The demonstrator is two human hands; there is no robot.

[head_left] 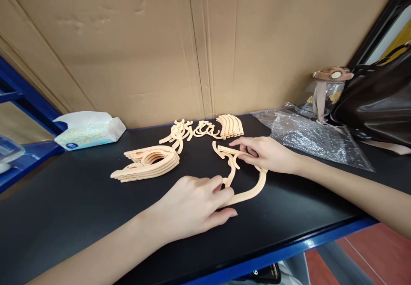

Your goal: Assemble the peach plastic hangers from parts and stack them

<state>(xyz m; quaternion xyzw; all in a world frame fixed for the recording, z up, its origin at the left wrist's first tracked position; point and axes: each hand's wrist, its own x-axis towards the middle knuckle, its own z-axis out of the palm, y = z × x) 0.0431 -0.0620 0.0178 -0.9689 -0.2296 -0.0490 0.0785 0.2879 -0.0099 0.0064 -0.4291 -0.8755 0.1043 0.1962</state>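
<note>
A cream plastic folding hanger (248, 194) lies partly folded on the black table, its curved arm toward me and a hook-shaped piece on its left. My left hand (197, 203) has its fingers curled over the hanger's near left end, with the thumb apart on the near side. My right hand (271, 153) holds the far arm between thumb and fingers, covering part of it. Left of the hands sits a neat stack of matching hangers (150, 171). Behind are a pile of small hook pieces (180, 132), several loose hooks (205, 128) and a row of curved arm pieces (231, 126).
A tissue pack (91, 133) stands at the back left. At the right lie a clear plastic bag (308, 137), a strapped drinking bottle (332, 90) and a dark bag (379, 101). Cardboard (144, 54) walls the back; a blue edge (289, 248) borders the table's front.
</note>
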